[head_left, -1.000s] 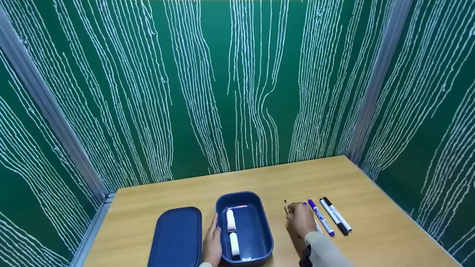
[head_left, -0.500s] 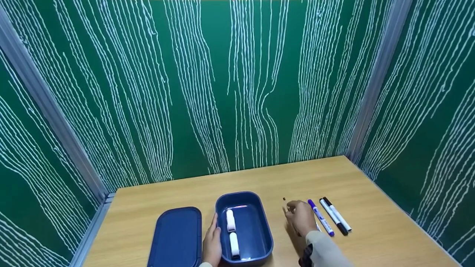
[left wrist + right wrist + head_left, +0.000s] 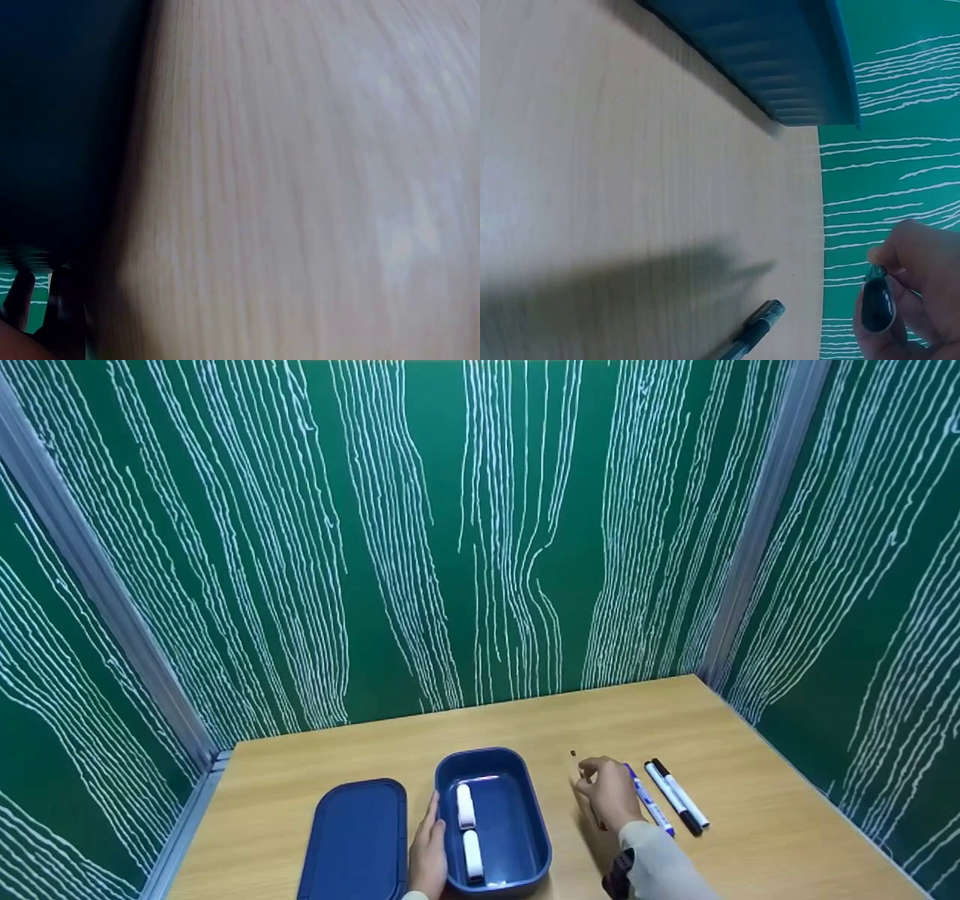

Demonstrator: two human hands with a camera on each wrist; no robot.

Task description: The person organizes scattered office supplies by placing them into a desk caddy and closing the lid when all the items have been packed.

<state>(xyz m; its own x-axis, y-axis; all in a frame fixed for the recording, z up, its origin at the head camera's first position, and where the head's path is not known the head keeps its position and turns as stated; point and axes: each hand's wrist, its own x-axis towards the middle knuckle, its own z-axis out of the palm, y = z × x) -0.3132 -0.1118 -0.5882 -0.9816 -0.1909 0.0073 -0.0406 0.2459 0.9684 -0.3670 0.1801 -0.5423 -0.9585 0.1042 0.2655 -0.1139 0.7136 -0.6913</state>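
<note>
In the head view my right hand [image 3: 611,795] pinches a slim pen-like stick [image 3: 573,754] with dark ends, just above the table. The right wrist view shows a dark, glossy rounded end [image 3: 877,306] of it below the fingers. My left hand [image 3: 428,851] lies with straight fingers along the left wall of a dark blue box [image 3: 536,802], also filling the left edge of the left wrist view. Inside the box, two white rounded items [image 3: 466,808] stand in a row; their kind is unclear. Beside the right hand lies a purple-capped marker [image 3: 654,810], partly hidden.
Two black-and-white markers [image 3: 679,796] lie to the right of the purple one. Left of the left hand is the box's blue lid [image 3: 356,840], flat on the wooden table [image 3: 300,757]. Green walls [image 3: 375,510] with white lines close off the back and sides.
The right hand has risen slightly and shifted away from me with the pen-like stick. A second purple-tipped marker, partly visible earlier, is out of sight behind the hand. The left hand stays put.
</note>
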